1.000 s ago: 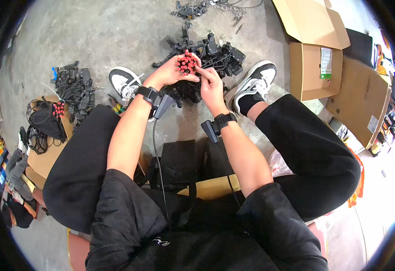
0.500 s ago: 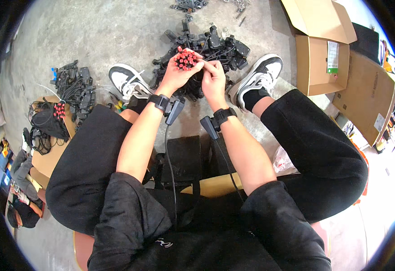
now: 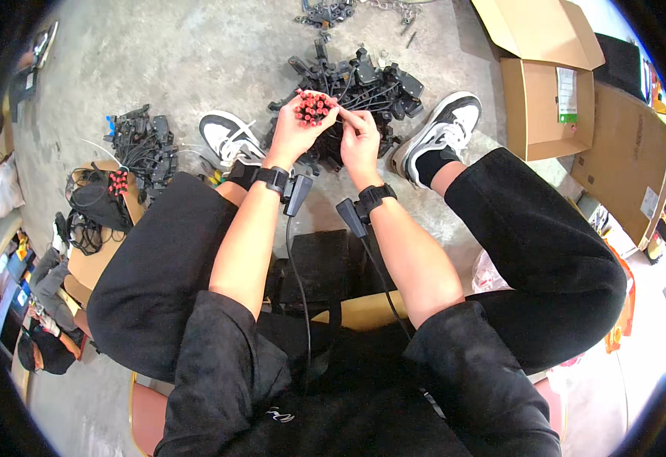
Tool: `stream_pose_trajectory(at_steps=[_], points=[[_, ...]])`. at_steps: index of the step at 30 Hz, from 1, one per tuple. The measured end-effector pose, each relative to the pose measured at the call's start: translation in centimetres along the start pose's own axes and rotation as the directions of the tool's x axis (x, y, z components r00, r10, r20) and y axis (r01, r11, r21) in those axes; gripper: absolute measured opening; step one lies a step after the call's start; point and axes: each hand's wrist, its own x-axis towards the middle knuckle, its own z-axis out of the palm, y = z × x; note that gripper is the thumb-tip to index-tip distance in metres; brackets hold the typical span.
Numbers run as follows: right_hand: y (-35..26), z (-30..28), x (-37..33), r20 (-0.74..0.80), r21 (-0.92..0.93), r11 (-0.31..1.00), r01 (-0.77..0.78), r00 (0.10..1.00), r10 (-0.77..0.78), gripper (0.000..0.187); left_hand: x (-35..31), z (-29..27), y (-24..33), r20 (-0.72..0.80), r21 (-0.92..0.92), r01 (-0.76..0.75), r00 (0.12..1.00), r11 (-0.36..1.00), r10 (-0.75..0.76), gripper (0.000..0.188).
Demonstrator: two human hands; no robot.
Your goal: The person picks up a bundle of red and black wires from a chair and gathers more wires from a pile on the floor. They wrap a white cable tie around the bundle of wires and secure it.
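My left hand (image 3: 292, 139) is wrapped round a bundle of red-tipped cable ends (image 3: 312, 109), their tips facing up. Right beside it, my right hand (image 3: 360, 146) is closed in a pinch, fingertips close to the left thumb. What lies between those fingertips is too small to make out. Under both hands a heap of black cables with chunky black connector parts (image 3: 401, 85) spreads over the floor between my shoes. Each wrist wears a black strap with a small wired box.
At the left lies another black cable heap (image 3: 144, 145), near a second red-tipped bundle (image 3: 117, 182) on cardboard. An opened cardboard box (image 3: 519, 110) stands at the right. Small black parts (image 3: 325, 13) lie farther off. Another person (image 3: 50, 343) is at the far left.
The view has shifted slightly, so the surroundings appear farther right. My left hand still grips the bundle, and my right hand stays pinched beside it with little movement.
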Motion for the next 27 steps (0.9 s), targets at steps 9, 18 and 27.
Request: stream_pose_trajectory(at_steps=[9, 18, 27], points=[[-2.0, -0.9, -0.5, 0.048, -0.138, 0.99, 0.019, 0.999, -0.012, 0.023, -0.3, -0.1, 1.2, 0.066, 0.083, -0.143, 0.988, 0.986, 0.138, 0.016], [-2.2, -1.9, 0.4, 0.066, -0.358, 0.897, 0.258, 0.966, -0.251, 0.025, -0.2, -0.2, 0.7, 0.051, -0.062, 0.043, 0.998, 0.997, -0.04, 0.015], [-2.1, -0.9, 0.4, 0.039, 0.009, 0.997, 0.074, 0.997, -0.074, 0.015, 0.1, -0.3, 0.7, 0.069, -0.095, 0.024, 0.997, 0.995, -0.017, 0.016]])
